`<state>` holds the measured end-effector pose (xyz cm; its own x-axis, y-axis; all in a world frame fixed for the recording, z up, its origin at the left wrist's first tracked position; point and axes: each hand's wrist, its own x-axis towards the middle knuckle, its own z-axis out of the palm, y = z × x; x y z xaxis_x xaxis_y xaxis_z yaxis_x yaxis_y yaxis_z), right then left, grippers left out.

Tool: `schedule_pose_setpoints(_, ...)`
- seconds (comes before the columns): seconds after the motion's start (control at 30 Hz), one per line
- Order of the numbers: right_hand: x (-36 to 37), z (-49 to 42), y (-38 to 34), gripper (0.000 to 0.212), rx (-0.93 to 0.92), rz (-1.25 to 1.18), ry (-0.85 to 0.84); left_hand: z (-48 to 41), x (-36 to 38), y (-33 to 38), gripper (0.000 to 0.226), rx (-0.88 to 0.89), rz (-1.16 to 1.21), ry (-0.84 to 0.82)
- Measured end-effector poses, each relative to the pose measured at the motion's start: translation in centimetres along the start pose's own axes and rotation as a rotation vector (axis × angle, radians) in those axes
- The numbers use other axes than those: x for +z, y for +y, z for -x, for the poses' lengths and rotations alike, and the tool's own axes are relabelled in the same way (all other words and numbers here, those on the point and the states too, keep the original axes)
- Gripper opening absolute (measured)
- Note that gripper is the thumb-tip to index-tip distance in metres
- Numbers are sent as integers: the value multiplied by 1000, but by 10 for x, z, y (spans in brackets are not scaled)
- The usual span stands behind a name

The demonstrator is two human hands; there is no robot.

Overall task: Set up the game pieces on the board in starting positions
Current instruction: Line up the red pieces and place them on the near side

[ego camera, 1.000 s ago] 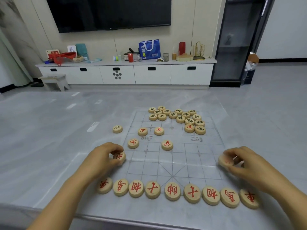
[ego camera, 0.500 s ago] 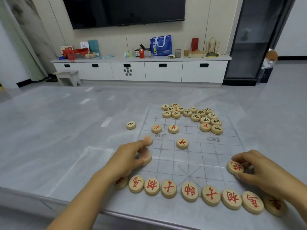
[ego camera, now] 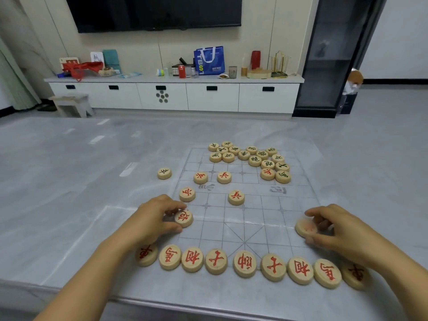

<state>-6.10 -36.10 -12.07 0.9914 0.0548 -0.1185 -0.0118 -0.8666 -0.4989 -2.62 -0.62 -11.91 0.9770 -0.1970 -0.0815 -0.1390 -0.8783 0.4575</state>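
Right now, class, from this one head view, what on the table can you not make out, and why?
Head view:
- blurred piece, pinched by the right hand: motion blur, lettering unreadable.
- left end piece: the wrist of the left hand, which holds the red piece, covers part.
- right end piece: right forearm overlaps it.
- far cluster: lettering too small.
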Motion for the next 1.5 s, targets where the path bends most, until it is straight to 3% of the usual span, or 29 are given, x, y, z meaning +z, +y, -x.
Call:
schedule_pose_setpoints(0.6,4,-2,-6,40,-32,84,6,-1,1,3,42,-26,11,15)
schedule_pose_setpoints(0.9,2,-3,-5,45,-6,69,-48,-1,0,2,56,-50,41,-13)
schedule_pose_setpoints(1.07,2,-5,-7,47,14,-9,-7,-3,-2,-1,39,-50,117,11)
schedule_pose_setpoints(1.23,6,-12,-33,42,-144,8,245,-16,-2,-2,20,-31,215,257)
schedule_pose_setpoints(1.37,22,-22,-67,41,-274,158,166,-29,1,0,25,46,138,254)
schedule_pose_setpoints(1.5,37,-35,-91,46,-335,217,24,-40,1,2,39,138,-95,114)
